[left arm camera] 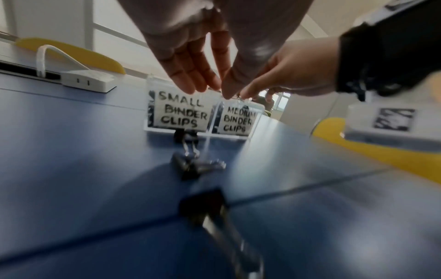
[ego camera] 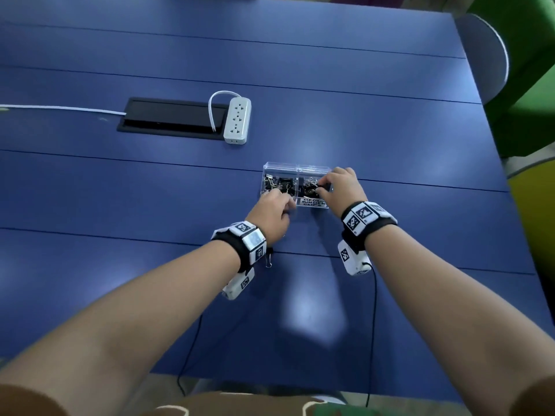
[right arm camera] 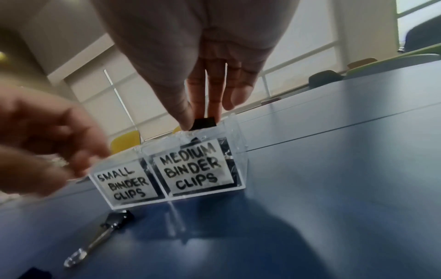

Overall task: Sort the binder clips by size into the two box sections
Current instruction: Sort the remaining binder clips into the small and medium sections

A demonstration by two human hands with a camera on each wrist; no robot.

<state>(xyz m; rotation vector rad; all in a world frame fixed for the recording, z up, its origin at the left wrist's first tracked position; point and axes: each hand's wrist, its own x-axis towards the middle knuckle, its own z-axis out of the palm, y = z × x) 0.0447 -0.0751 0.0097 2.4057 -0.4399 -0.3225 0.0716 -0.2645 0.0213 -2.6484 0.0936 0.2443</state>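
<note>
Binder clips, black with silver wire handles, fill both halves of a clear plastic box (ego camera: 295, 171) standing on the blue table (ego camera: 360, 121), a little way in front of the person. Each half bears a hand-lettered label: "SMALL BINDER CLIPS" (right arm camera: 126, 184) on the person's left, "MEDIUM BINDER CLIPS" (right arm camera: 194, 167) on their right. The right hand (ego camera: 342, 186) hangs over the medium section with thumb and fingertips pinched on a black binder clip (right arm camera: 204, 122) just above the rim, the other fingers nearly straight. The left hand (ego camera: 271, 210) is at the near edge of the small section, its fingertips drawn together over the rim; blur keeps me from telling whether anything is between them. Loose clips lie on the table just in front of the box: one clip (right arm camera: 114, 220) close to the small label, and another clip (ego camera: 268, 259) nearer the person, beside the left wrist. A white power strip (ego camera: 237, 120) sits farther back by a black cable hatch (ego camera: 171, 118).
</note>
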